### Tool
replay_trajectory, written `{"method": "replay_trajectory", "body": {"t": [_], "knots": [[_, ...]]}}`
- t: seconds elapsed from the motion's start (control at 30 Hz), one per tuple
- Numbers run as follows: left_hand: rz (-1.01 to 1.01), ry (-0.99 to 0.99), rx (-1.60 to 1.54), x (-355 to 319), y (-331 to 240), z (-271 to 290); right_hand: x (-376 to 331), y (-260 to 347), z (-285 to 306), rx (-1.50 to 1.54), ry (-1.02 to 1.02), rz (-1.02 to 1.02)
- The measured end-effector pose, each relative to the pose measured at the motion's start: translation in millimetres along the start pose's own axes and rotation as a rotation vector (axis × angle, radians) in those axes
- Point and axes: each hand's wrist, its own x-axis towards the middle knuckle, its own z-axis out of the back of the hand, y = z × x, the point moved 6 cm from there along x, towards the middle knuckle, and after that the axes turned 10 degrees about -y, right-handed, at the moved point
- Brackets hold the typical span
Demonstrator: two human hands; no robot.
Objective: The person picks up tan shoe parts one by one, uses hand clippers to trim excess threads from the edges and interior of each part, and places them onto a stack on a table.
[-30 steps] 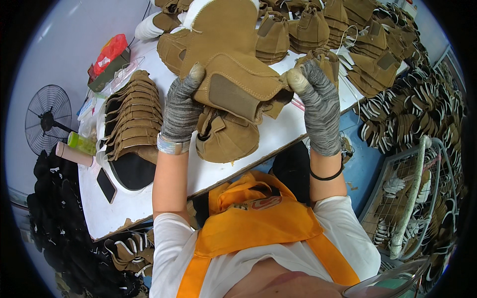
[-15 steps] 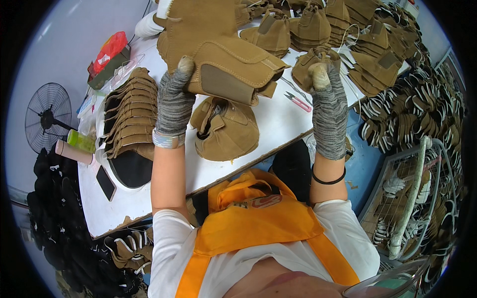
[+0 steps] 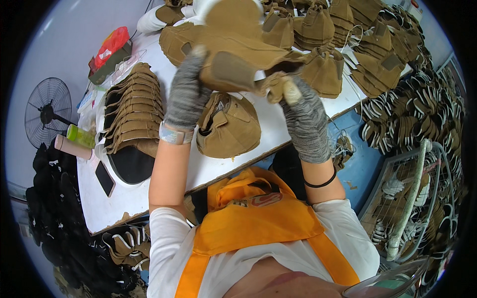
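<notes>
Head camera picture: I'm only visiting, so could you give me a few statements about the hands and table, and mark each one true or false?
1. The left hand and right hand both wear grey gloves. True.
2. The left hand is holding nothing. False: it holds a brown boot upper.
3. A phone lies on the white table. True.
4. The phone lies to the right of the boot upper. False: it lies to its left.
5. A fan shows at the picture's left. True.
</notes>
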Motion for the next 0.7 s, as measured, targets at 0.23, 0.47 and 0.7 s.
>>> {"method": "replay_trajectory", "body": {"t": [0.23,0.47,0.7], "knots": [[-1.2,0.128,1.238,-61.2,-39.8,-74.1,4.0,15.9,26.9,-0.281,-0.225,0.194],[-0.914,0.331,1.388,-58.7,28.1,-82.5,-12.2,-33.3,41.7,-0.378,-0.179,0.243],[-0.815,0.643,1.7,-26.2,56.2,-104.5,-13.5,-59.6,58.2,-0.399,-0.2,0.14]]}}
